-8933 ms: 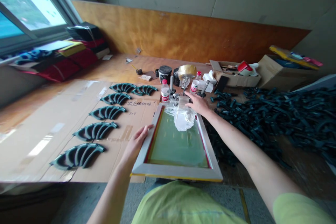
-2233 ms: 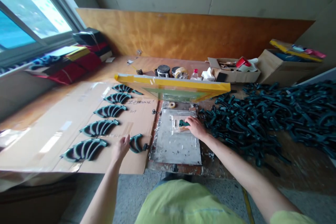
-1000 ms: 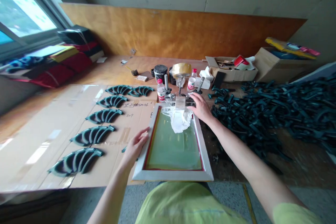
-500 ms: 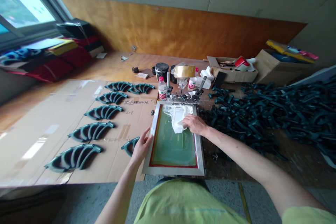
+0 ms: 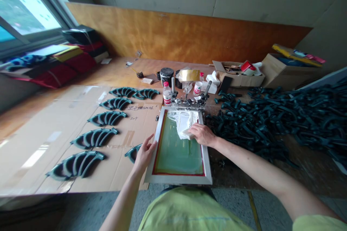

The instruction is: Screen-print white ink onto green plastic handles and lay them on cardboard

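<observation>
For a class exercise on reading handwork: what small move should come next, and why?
Probably, the right hand should push the scraper toward the far end of the frame: the scraper sits at the near edge of the white patch, with green mesh nearer, and the left hand is at the frame.

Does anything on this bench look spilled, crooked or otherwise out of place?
Nothing looks plainly damaged. At least one curved dark green piece, partly hidden by the left hand, lies apart from the fanned sets, so it looks stray. White paste looks messy with its ragged edge, but it lies inside the framed screen.
</observation>
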Motion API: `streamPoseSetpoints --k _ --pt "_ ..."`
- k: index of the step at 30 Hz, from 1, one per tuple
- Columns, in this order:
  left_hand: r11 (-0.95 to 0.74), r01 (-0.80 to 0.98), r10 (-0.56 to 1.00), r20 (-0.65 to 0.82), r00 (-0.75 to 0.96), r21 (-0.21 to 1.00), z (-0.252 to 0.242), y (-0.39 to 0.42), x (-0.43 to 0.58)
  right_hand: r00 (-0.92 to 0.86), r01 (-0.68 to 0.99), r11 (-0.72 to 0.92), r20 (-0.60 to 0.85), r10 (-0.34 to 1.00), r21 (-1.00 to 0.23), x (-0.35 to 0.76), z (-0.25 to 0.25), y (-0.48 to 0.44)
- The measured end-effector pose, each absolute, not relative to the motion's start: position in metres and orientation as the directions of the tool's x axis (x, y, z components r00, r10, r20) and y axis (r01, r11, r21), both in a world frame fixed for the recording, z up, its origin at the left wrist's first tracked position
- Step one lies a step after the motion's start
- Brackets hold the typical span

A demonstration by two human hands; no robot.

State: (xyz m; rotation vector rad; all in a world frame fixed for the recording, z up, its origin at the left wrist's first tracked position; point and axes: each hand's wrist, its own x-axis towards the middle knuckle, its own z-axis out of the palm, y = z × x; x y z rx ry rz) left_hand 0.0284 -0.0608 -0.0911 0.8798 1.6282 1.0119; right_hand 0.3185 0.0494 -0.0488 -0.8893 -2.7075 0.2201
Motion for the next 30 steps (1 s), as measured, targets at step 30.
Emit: streamPoseSetpoints --k 30 --pt "0.504 -0.08 0.864 -0.501 0.054 0.86 -0.001 -0.049 0.076 -0.382 0.763 0.483 0.303 0.873 -0.429 0.292 -0.057 -0.002"
